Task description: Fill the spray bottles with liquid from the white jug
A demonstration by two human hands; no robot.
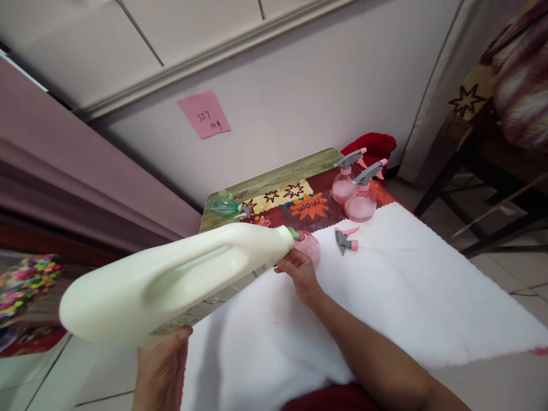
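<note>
Left grip (165, 357) cups jug (180, 268) underside; right grip (303, 277) by its neck (283, 237), can't tell if pinching; spout (293, 232) at pink bottle (312, 246).

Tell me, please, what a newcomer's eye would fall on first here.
Probably the large, pale green plastic jug, tilted across the left of the view, with the left hand beneath it and the right hand by its narrow end. Next, perhaps, two grey-headed, round pink spray bottles, right of centre, and the square pink paper note on the white wall, upper left.
</note>
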